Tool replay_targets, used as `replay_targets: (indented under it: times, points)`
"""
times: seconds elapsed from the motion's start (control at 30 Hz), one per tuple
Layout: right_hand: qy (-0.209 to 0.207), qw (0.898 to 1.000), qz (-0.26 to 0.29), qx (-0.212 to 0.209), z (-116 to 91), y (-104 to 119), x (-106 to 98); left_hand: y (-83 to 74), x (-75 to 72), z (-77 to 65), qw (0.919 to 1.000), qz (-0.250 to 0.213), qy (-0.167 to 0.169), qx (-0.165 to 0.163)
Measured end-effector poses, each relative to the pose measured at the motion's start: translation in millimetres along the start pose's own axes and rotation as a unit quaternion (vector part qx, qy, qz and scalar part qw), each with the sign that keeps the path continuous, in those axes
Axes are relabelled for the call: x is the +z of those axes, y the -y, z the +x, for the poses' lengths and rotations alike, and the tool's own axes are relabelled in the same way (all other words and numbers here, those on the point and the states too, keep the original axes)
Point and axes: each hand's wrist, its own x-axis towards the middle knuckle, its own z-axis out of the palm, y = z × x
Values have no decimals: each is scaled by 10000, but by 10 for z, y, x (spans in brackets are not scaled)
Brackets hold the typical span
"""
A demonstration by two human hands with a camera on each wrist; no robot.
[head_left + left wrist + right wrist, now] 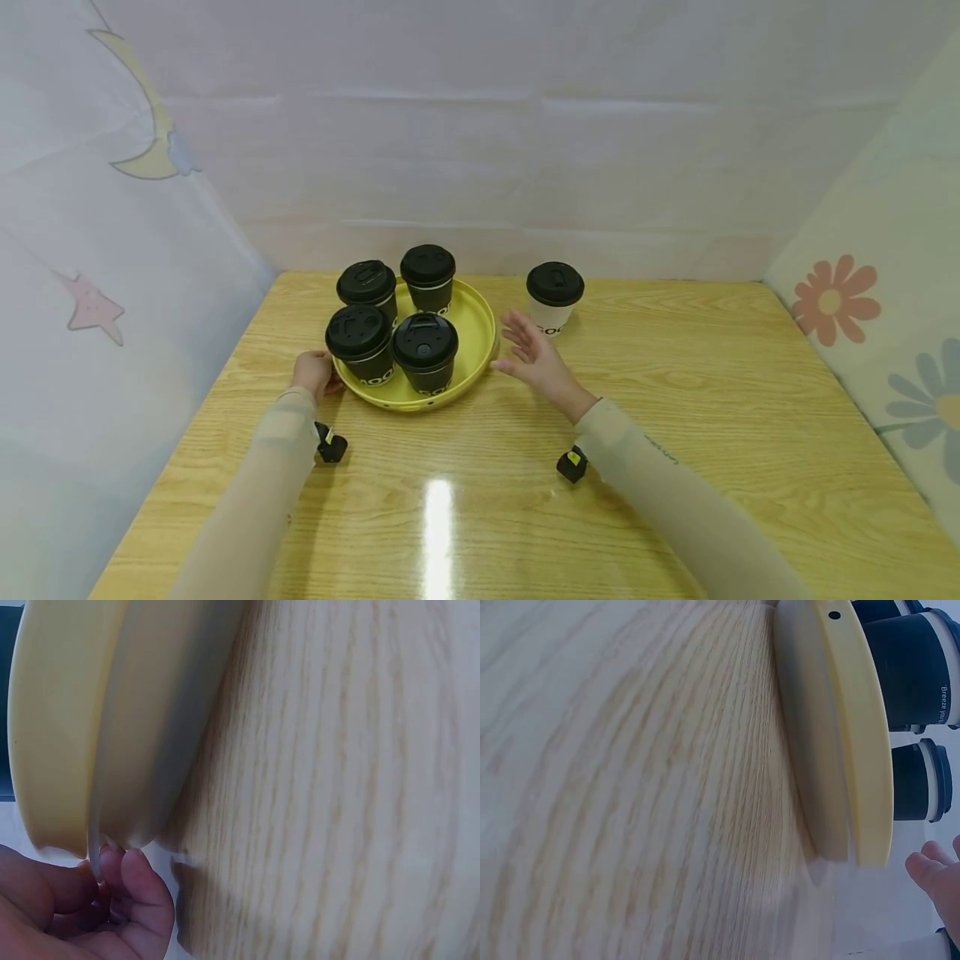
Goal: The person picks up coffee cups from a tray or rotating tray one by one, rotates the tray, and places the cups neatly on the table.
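Note:
A round yellow tray (477, 329) carries several dark paper cups with black lids, one of them a front cup (427, 354). My left hand (313, 372) holds the tray's left edge; in the left wrist view, thumb and fingers of that hand (120, 904) pinch the rim of the tray (56, 720). At the tray's right side, my right hand (543, 367) is spread and holds nothing. Just beyond it a white cup (550, 317) with a black lid stands on the table. The right wrist view has only a few fingertips (928, 870) past the tray's end.
The wooden table (697, 400) reaches back to a pale cloth wall (495, 183). Side walls carry a moon (153, 154) and star on the left and flowers (831, 302) on the right. Small black devices (572, 465) sit by both wrists.

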Motion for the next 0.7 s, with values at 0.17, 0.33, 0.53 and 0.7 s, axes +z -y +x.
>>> replay_targets:
  times: [0.17, 0.33, 0.53, 0.7]
  points:
    - [-5, 10000, -19, -15, 13, 16, 52, 27, -8, 17, 9999, -105, -60, 48]
    - [25, 9999, -108, -103, 31, -24, 81, 16, -5, -9, 10000, -64, -29, 52]
    - [97, 9999, -100, -64, 41, -40, 111, 34, -21, 55, 10000, -7, 18, -1]
    - [98, 9999, -43, 7, 47, -41, 143, 114, -55, 199, 9997, -187, 122, 104]
